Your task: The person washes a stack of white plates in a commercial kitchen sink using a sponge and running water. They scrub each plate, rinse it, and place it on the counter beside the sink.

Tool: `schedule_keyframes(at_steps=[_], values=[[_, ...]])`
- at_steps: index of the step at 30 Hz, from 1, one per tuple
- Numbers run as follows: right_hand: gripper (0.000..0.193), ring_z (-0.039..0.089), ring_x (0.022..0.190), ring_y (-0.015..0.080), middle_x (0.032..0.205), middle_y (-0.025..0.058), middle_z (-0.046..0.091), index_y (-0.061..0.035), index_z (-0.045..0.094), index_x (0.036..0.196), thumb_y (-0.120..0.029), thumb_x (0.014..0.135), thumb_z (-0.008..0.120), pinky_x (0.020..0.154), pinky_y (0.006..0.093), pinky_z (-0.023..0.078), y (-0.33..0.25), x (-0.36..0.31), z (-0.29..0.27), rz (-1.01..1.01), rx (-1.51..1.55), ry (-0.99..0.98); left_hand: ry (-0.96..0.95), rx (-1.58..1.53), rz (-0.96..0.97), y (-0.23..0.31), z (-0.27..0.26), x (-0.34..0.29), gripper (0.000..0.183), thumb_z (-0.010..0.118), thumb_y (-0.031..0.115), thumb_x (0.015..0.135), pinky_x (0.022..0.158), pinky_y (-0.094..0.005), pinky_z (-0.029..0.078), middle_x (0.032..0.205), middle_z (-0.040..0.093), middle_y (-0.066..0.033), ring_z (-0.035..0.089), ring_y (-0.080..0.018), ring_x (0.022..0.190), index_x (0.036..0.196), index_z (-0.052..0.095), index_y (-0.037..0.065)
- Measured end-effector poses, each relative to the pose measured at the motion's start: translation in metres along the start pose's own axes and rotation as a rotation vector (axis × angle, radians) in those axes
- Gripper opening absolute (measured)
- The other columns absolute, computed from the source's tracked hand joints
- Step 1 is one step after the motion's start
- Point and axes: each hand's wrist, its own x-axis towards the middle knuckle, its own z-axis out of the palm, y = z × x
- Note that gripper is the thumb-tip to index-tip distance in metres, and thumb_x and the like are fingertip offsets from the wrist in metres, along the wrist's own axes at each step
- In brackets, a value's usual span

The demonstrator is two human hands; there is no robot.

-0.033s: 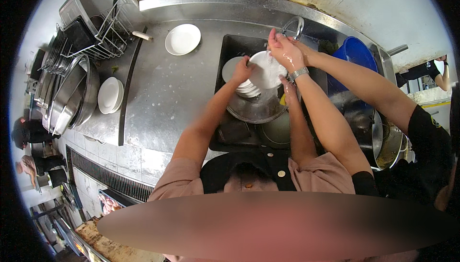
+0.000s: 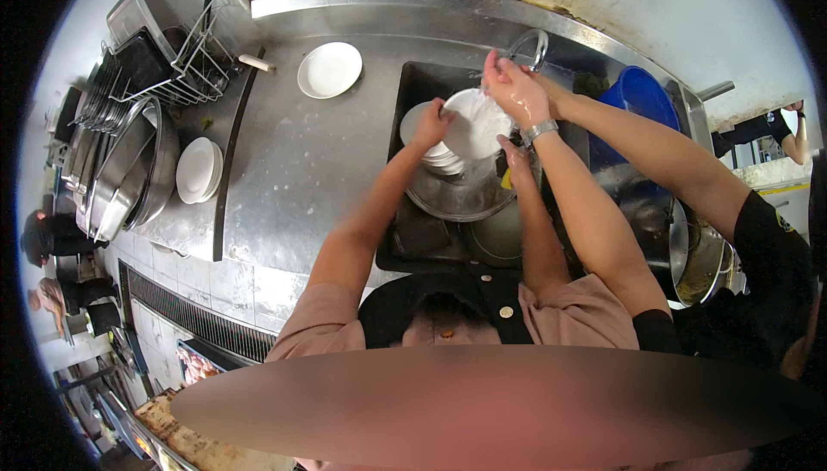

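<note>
Over the dark sink (image 2: 412, 83), my left hand (image 2: 432, 124) pinches the left rim of a tilted white plate (image 2: 472, 133). At the plate's lower right edge is my right hand (image 2: 519, 162), its thumb against the plate. A yellow sponge (image 2: 506, 180) pokes out from under its fingers, which are partly hidden. Below, several stacked white plates (image 2: 444, 162) stand in a round metal basin (image 2: 465, 205). Another person's wet hands (image 2: 515, 96), one wrist wearing a metal watch, are held together under the curved faucet (image 2: 541, 49), just beyond the plate.
The other person's arms cross in from the right. A blue bucket (image 2: 642, 96) stands right of the sink. On the steel counter (image 2: 293, 178) are a white dish (image 2: 330, 70) and a small plate stack (image 2: 196, 169). Metal bowls (image 2: 142, 169) and a wire rack (image 2: 202, 66) fill the left end.
My right hand has shifted slightly left and its thumb now shows against the plate. The plate has moved slightly left. The other person's hands have barely moved.
</note>
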Motion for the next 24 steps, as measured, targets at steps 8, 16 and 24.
schedule_keyframes(at_steps=[8,16,24], values=[[0.045,0.050,0.105,0.0207,0.114,0.0124,0.052,-0.0063,0.045,0.119,-0.023,0.080,0.060,0.087,0.0340,0.040,0.134,0.031,0.057,-0.420,0.003,0.713,-0.040,-0.495,-0.401,0.011,-0.065,-0.032,0.032,0.051,0.005,0.082,0.072,-0.0317,0.048,0.099,0.057,-0.0123,0.058,-0.0198,0.084,0.114,0.044,0.000],[0.040,0.061,0.082,0.0302,0.085,0.0142,0.064,-0.0120,0.062,0.099,-0.044,0.074,0.062,0.074,0.0378,0.046,0.067,0.048,0.064,-0.257,-0.830,0.952,-0.289,-0.948,-0.377,0.005,-0.047,-0.055,0.056,0.046,-0.007,0.077,0.084,-0.0366,0.048,0.114,0.051,-0.0122,0.053,-0.0239,0.102,0.129,0.031,0.005],[0.051,0.058,0.091,0.0338,0.093,0.0184,0.062,-0.0084,0.061,0.098,-0.054,0.077,0.053,0.084,0.0425,0.040,0.057,0.047,0.091,-0.133,-0.969,0.940,-0.273,-0.889,-0.202,0.013,-0.004,-0.063,0.055,0.050,-0.008,0.073,0.083,-0.0296,0.043,0.109,0.053,-0.0070,0.051,-0.0167,0.100,0.126,0.038,0.005]])
